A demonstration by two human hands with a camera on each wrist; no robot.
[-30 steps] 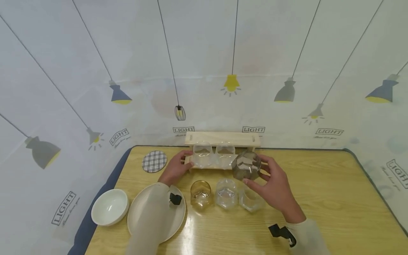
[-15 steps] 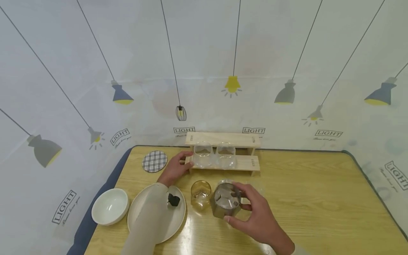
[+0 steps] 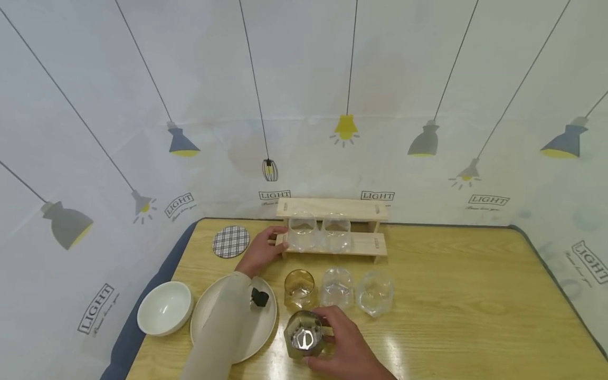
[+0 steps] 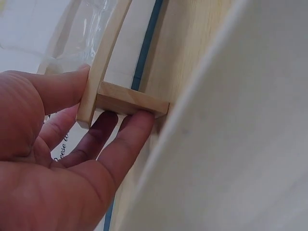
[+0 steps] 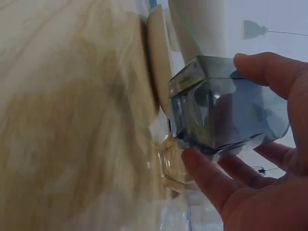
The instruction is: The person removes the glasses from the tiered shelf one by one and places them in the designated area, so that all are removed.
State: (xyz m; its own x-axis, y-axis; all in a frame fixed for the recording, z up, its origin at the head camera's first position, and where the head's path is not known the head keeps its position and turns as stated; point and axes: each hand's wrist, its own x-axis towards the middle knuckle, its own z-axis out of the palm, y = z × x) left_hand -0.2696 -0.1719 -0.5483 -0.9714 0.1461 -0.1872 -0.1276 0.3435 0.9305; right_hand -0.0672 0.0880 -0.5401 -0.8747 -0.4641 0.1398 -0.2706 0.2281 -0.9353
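Smoky-grey faceted glass (image 3: 295,344) in transit: it has moved from the mid-frame row to lower ctr. of the head view, just below the amber glass (image 3: 300,289); R hand (image 3: 349,345) holds it, thumb & fingers spread round opposite sides, open only as wide as the glass. Mouth apparently up; R-wrist view suggests it is apart from the wood-grain table (image 3: 465,285), so the transfer, as judged, is mid-course & the glass not yet set down. L hand (image 3: 261,252), left of ctr., has stayed at the two-tier wooden rack (image 3: 332,207), thumb on the edge of its lower shelf (image 3: 366,244), fingers bent beneath, against the support (image 4: 130,98); a partly closed grip, prob. for steadying. Containers: left-hand clear glass (image 3: 303,232) & its right-hand twin (image 3: 336,232) stand side by side on the lower shelf; in the row below, ctr. frame, are amber glass, middle clear glass (image 3: 337,287) & end clear glass (image 3: 375,294); contents of all glasses can't be made out. White bowl (image 3: 164,307), lower left, shows its pale inside; beside it, beige plate (image 3: 263,330), partly hidden by L sleeve (image 3: 214,332); plaid coaster (image 3: 230,241) lies above these, left of L hand
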